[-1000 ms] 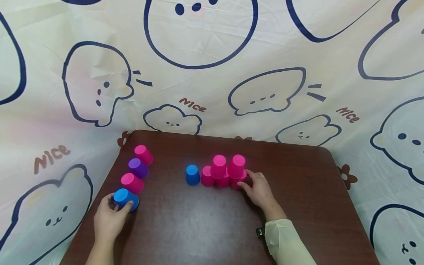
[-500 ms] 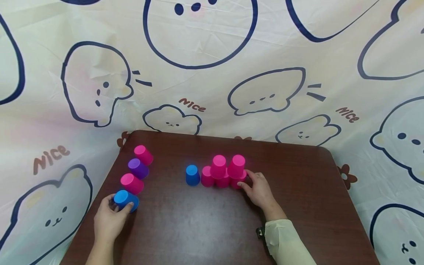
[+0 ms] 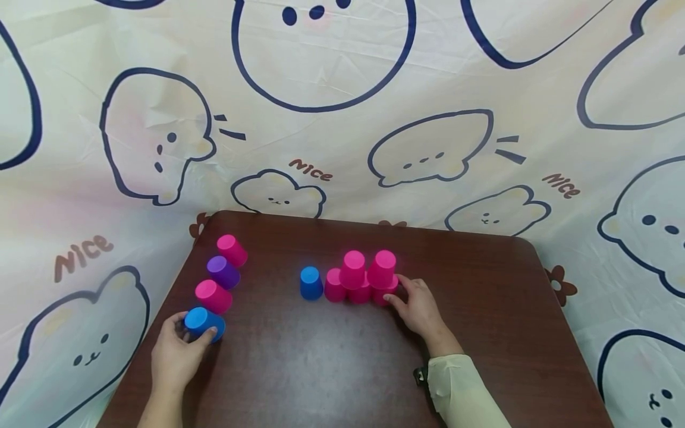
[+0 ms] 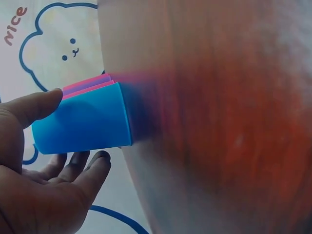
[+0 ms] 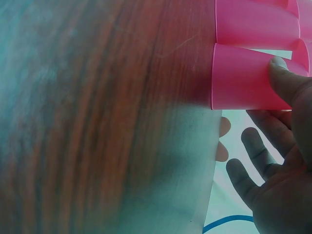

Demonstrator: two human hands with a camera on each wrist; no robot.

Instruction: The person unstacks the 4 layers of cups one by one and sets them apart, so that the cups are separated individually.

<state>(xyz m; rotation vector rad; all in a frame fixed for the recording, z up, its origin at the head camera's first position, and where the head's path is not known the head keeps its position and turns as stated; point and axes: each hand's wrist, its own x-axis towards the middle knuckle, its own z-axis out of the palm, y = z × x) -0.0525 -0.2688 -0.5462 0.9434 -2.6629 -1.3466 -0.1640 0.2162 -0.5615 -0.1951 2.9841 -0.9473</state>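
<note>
Left hand (image 3: pixel 175 355) grips a blue cup (image 4: pixel 85 119), right hand (image 3: pixel 421 309) a pink cup (image 5: pixel 246 80).

"What do you count by the left fingers (image 4: pixel 95 178)?"

"Four. One blue cup (image 3: pixel 203 324) between them, then two pink cups (image 3: pixel 213 296) and one purple cup (image 3: pixel 223 272) in a row beyond."

"And by the right fingers (image 5: pixel 257 151)?"

"Five pink cups (image 3: pixel 382 269) together: three below, the rightmost one between those fingers, and two above. Left of them, a second blue cup (image 3: pixel 311 283)."

"So the totals?"

"Seven pink, two blue, one purple: ten cups. Two hands (image 3: pixel 175 358), one tabletop (image 3: pixel 321 368) under the fingers, one printed backdrop (image 3: pixel 332 137) beyond them."
</note>
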